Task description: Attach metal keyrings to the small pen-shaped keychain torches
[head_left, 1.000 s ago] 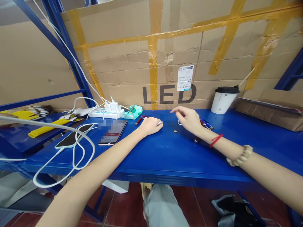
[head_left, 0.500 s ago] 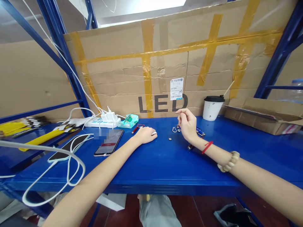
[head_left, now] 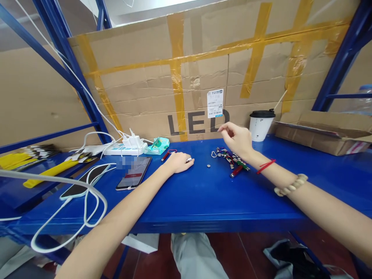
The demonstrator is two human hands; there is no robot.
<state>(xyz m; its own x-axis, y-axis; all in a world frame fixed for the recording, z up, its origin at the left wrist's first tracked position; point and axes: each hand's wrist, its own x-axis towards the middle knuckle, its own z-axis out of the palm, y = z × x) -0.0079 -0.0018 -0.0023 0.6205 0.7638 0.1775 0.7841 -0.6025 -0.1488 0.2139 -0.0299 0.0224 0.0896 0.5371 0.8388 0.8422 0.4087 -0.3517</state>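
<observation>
My left hand point(head_left: 180, 162) rests palm down on the blue tabletop, its fingers lying loosely together. A small shiny piece point(head_left: 189, 159) shows at its fingers, perhaps a ring. Just behind that hand lies a small red penlight with a red carabiner clip point(head_left: 169, 154). My right hand point(head_left: 237, 140), wearing a red cord and a beaded bracelet, hovers with loosely bent fingers and nothing visible in them. Below it is a pile of small coloured metal keychain lights with clips point(head_left: 232, 159), partly covered by the hand. Between my hands sits a small round metal button-like piece point(head_left: 208, 166).
A lidded paper cup point(head_left: 259, 128) with a straw and an open cardboard box point(head_left: 322, 135) stand at the back right. To the left are a phone point(head_left: 135, 176), another phone with cables point(head_left: 80, 185), a power strip point(head_left: 116, 150) and a green packet point(head_left: 157, 145).
My right hand has moved up and to the right, uncovering more of the keychain pile. My left hand stays almost in place. The camera view has shifted slightly.
</observation>
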